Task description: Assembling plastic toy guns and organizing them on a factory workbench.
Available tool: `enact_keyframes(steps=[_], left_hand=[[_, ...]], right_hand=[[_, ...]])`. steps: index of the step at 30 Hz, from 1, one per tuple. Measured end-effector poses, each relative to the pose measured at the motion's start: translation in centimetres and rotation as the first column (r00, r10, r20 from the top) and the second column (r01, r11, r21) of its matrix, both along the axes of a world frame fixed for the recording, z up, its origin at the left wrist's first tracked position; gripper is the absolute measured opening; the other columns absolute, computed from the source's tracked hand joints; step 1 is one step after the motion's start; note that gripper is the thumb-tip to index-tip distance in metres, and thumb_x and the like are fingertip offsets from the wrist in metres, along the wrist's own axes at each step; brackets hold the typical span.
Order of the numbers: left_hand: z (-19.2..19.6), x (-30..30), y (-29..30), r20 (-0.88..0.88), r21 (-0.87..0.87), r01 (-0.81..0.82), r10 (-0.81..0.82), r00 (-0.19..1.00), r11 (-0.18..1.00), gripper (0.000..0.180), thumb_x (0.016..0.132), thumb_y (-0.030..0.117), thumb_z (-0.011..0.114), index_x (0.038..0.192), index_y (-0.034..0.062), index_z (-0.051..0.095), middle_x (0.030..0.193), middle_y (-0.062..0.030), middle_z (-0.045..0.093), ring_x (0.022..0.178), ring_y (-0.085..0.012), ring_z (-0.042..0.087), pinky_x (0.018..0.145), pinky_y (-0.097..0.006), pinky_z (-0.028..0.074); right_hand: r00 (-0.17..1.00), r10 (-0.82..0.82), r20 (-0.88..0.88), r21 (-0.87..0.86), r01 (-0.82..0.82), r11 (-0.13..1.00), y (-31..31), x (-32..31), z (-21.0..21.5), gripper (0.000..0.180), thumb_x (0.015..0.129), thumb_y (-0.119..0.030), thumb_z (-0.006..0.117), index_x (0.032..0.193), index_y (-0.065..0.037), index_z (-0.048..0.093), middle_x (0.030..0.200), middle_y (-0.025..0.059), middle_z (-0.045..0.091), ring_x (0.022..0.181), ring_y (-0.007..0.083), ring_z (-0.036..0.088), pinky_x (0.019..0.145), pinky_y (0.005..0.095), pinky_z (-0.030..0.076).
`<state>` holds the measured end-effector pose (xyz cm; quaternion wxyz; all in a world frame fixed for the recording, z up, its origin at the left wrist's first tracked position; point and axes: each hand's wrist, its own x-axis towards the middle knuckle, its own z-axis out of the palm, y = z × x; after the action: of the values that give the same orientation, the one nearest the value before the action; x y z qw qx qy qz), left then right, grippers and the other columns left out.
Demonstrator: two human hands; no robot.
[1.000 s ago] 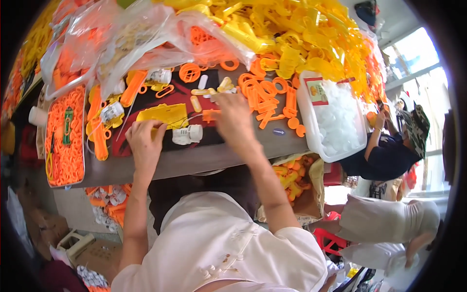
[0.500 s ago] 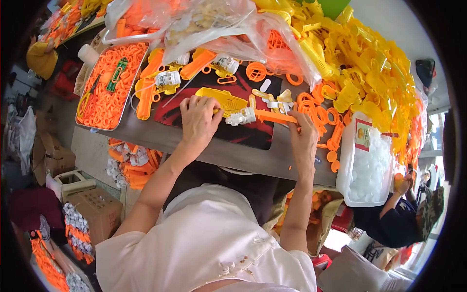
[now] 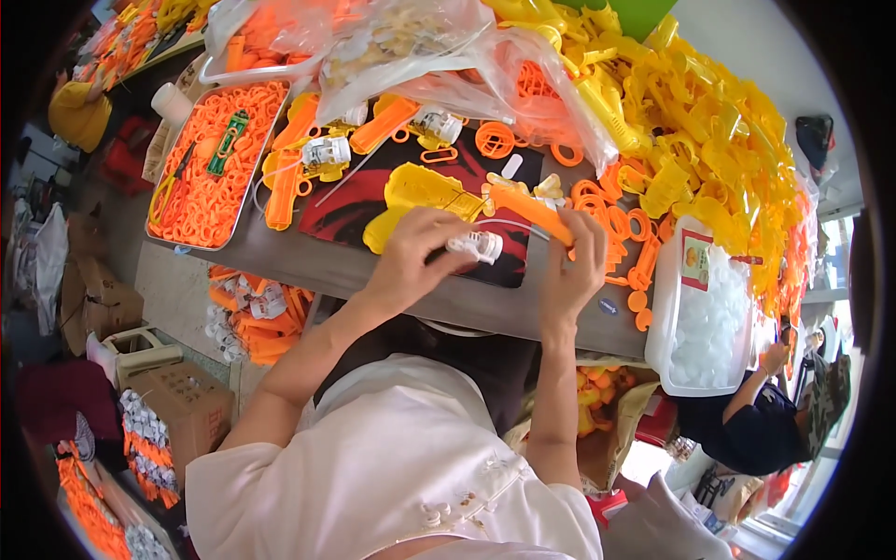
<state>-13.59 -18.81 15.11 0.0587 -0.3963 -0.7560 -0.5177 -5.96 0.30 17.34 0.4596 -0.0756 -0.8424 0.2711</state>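
My left hand (image 3: 416, 259) pinches a small clear-and-white cylindrical part (image 3: 483, 245) low over the mat's front edge. In my right hand (image 3: 576, 259) is a long orange plastic handle-like piece (image 3: 527, 207), gripped near its right end and slanting up to the left. A thin pale tube (image 3: 511, 224) runs between the two held parts. A yellow plastic shell (image 3: 415, 189) lies just beyond my left fingers, its lower part partly covered by that hand. White and cream small parts (image 3: 547, 188) sit behind the orange piece, mostly hidden by it.
The black-and-red mat (image 3: 341, 207) carries yellow-orange assemblies (image 3: 327, 154). A metal tray of orange rings (image 3: 207, 201) stands left, a tub of translucent pieces (image 3: 707, 341) right. Yellow parts (image 3: 695, 121) heap up behind, beside plastic bags (image 3: 411, 56). Another person (image 3: 751, 420) works at the far right.
The cylindrical part has come away from the yellow shell, toward me and slightly right. The orange piece has tilted up and apart from it. The yellow shell now lies free on the mat.
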Motion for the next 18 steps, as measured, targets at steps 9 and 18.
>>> enact_keyframes(steps=[9,18], left_hand=[[0.8,-1.0,-4.4,0.821,0.178,-0.005,-0.146,0.552,0.984,0.052,0.093,0.013,0.062,0.142,0.0064,0.044,0.11,-0.0078,0.065,0.09,-0.0105,0.061,0.078,-0.026,0.05],[-0.5,-1.9,-4.2,0.047,-0.174,-0.277,0.288,0.956,0.945,0.042,0.089,0.007,0.065,0.127,0.0019,0.049,0.104,-0.0137,0.058,0.088,-0.0292,0.063,0.076,-0.034,0.053]], right_hand=[[0.716,0.66,0.229,0.461,-0.677,0.574,-6.5,1.5,-2.8,0.051,0.077,-0.009,0.068,0.127,-0.016,0.057,0.128,0.0087,0.054,0.121,0.034,0.053,0.101,0.0467,0.043],[0.817,0.314,0.484,0.069,-0.393,0.917,-5.0,0.8,-4.3,0.062,0.068,-0.008,0.082,0.125,-0.006,0.057,0.124,0.0145,0.054,0.11,0.0331,0.054,0.093,0.0407,0.044]])
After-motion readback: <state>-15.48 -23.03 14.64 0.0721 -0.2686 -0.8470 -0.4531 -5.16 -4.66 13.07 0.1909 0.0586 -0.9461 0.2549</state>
